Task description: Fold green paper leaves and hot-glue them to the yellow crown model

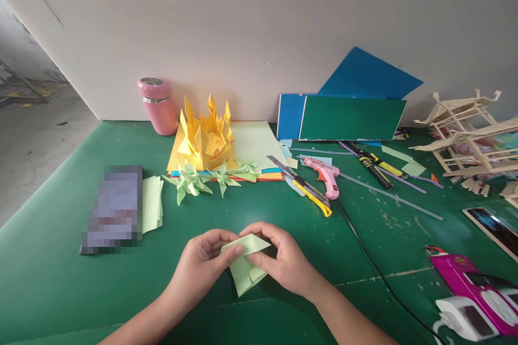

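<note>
A partly folded piece of light green paper [247, 272] is held between both hands, above the near part of the green table. My left hand [206, 256] pinches its upper left side, with the thumb lying on top. On the right side, my right hand [279, 259] grips the same paper between thumb and fingers. The fingers behind the paper are partly hidden. Beyond the hands lie several folded green paper flowers [222, 179]. Behind them sits a yellow-orange folded paper crown shape [208, 143] on coloured sheets. A stack of small light green papers [151, 205] lies to the left.
A tablet-like device [115, 207] lies at the left, near a pink flask [157, 108]. Right of centre are a yellow utility knife [311, 194], a pink glue gun [324, 172] with its cord, and pliers [370, 164]. A magenta power strip [457, 275] and a wooden stick model [477, 143] stand farther right.
</note>
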`<state>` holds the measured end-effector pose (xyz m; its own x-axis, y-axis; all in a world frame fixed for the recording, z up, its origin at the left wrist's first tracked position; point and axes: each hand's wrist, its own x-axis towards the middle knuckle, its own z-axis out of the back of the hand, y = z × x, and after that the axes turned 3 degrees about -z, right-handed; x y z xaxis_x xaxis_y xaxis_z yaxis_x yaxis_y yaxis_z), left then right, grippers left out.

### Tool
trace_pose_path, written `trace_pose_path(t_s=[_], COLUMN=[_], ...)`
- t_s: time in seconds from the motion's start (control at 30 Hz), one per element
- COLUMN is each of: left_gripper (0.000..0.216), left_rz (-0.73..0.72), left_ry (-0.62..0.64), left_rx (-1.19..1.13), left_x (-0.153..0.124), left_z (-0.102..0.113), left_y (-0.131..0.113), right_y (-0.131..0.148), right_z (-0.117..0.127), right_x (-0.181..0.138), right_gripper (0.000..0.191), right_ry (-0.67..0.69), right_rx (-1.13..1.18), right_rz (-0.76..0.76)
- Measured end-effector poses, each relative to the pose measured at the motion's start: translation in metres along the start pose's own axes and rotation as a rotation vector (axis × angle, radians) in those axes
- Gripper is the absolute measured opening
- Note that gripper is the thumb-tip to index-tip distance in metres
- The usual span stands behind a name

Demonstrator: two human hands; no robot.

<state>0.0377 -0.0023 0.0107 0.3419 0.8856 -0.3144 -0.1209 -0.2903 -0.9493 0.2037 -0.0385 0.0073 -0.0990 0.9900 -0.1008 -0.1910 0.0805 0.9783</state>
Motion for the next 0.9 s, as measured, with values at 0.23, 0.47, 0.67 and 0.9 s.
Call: trace_pose_path(t_s=[0.23, 0.47, 0.67, 0.9], left_gripper=[0.028, 0.026, 0.021, 0.016], left_rz=[0.017, 0.032, 0.006, -0.028], left_ry=[-0.006, 0.017, 0.019, 0.035], left_rx=[-0.014, 0.002, -0.002, -0.019], left_x=[-0.0011, 0.0002, 0.0000, -0.0002], left_z=[-0.0013, -0.0017, -0.0009, -0.0017], left_y=[-0.0023, 0.0002, 0.0015, 0.0048], right_y=[-0.0015, -0.0060, -0.0067, -0.0053], right_z=[-0.0019, -0.0037, -0.0032, -0.0014], right_x=[-0.0006, -0.0020, -0.0016, -0.0018], right_gripper=[0.017, 0.025, 0.021, 0.016], right_ry=[-0.018, -0.030, -0.012, 0.008], right_rx=[-0.023, -0.089, -0.053, -0.050], right_rz=[-0.009, -0.019, -0.025, -0.012])
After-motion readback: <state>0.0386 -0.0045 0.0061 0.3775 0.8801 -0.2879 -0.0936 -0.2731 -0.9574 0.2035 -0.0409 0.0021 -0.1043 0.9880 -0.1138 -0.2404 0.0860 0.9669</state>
